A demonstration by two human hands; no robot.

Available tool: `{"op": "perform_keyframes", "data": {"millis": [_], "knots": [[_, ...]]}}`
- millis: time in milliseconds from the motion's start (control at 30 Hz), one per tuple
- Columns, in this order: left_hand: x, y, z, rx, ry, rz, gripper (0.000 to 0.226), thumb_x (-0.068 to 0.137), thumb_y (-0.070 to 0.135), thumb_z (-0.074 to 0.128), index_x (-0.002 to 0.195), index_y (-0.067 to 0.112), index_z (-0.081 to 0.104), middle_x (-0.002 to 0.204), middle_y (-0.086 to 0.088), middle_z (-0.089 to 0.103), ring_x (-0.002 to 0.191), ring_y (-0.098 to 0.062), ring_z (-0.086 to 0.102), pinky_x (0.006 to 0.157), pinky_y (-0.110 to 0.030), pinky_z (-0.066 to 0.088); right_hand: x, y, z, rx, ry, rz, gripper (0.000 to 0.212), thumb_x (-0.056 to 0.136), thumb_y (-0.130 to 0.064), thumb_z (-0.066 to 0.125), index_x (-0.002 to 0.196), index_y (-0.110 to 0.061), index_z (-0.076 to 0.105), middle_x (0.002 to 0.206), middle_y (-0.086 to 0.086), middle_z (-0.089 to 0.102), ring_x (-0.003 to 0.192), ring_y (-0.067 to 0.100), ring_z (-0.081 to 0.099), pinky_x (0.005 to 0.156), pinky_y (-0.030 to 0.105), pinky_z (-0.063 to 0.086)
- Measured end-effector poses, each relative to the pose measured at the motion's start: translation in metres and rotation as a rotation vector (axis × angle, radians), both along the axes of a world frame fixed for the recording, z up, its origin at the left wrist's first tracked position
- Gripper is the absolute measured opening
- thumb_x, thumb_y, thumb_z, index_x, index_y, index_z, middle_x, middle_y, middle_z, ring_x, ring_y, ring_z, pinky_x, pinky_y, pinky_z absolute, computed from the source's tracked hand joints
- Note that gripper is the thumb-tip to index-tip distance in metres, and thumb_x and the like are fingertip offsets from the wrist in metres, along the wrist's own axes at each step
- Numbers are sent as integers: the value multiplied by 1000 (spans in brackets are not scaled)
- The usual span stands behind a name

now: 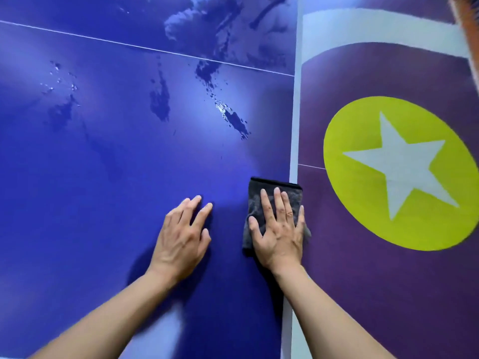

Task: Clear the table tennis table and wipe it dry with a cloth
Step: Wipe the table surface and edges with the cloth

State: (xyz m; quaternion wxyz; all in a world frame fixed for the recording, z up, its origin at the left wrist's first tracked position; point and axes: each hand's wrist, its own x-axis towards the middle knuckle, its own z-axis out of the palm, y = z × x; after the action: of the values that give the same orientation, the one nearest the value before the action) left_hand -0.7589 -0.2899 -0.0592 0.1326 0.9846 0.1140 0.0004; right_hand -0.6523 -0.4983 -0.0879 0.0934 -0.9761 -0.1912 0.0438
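Observation:
The blue table tennis table (103, 190) fills the left and middle of the head view. Its white edge line runs along the right side. My right hand (278, 226) lies flat with spread fingers on a folded dark grey cloth (259, 193), pressing it onto the table beside that edge. My left hand (185, 234) rests flat on the bare surface to the left of the cloth, holding nothing. Water patches (234, 120) and droplets (59, 81) lie farther out on the table, and a large wet smear (215, 27) sits beyond the thin white centre line.
To the right of the table edge is a purple floor (363, 281) with a yellow-green circle holding a white star (399, 167) and a pale curved band (375, 29). An orange blurred object (469, 19) shows at the top right corner.

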Motion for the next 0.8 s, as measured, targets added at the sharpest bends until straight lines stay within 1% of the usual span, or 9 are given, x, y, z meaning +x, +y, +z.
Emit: {"op": "perform_keyframes", "data": {"millis": [67,167,233,300,467,567,667,800], "knots": [[43,26,-6,33,-31,23,57,93,29,41,147,11,52,152,-18,45,139,-39,43,114,-47,32,35,14,0,12,1,-15,69,98,-61,30,162,-38,16,172,-6,6,157,9,-1,126,54,0],[94,55,-13,49,0,100,61,95,33,38,153,14,43,159,-18,38,145,-40,36,120,-50,26,88,32,-2,3,-9,-28,69,99,-61,28,162,-38,15,171,-5,6,157,9,-2,126,53,-3],[104,62,-17,52,10,139,63,95,35,38,155,17,40,162,-14,34,149,-37,31,123,-47,20,128,47,-2,6,-21,-21,69,99,-61,27,162,-36,18,171,-4,8,157,11,1,126,52,-4],[106,62,-19,52,-2,156,64,94,35,38,156,18,38,164,-11,31,151,-33,27,125,-46,17,177,63,-4,11,-33,-23,69,98,-60,26,162,-35,21,171,-3,10,157,12,3,126,51,-4],[109,63,-20,87,-33,158,64,93,34,39,155,18,41,164,-10,31,151,-33,30,124,-49,22,309,110,-2,2,-23,-24,66,100,-58,29,162,-35,20,171,-1,13,157,14,7,127,50,-3],[108,63,-20,102,-45,150,64,93,34,40,155,18,41,164,-10,31,150,-34,31,123,-51,24,370,132,1,-24,-6,-15,66,101,-58,26,162,-35,18,171,-1,11,157,14,5,126,50,-3],[108,63,-21,106,-54,150,64,92,34,41,154,18,42,164,-10,32,150,-34,31,122,-51,24,397,141,3,-22,6,-17,66,101,-59,24,162,-35,17,171,-1,10,157,14,4,127,49,-5],[107,64,-22,115,-52,147,64,93,34,41,154,18,43,163,-10,33,149,-34,32,122,-51,24,385,138,4,-11,2,12,64,101,-53,25,162,-34,17,171,1,11,157,15,5,127,48,-4]]}}
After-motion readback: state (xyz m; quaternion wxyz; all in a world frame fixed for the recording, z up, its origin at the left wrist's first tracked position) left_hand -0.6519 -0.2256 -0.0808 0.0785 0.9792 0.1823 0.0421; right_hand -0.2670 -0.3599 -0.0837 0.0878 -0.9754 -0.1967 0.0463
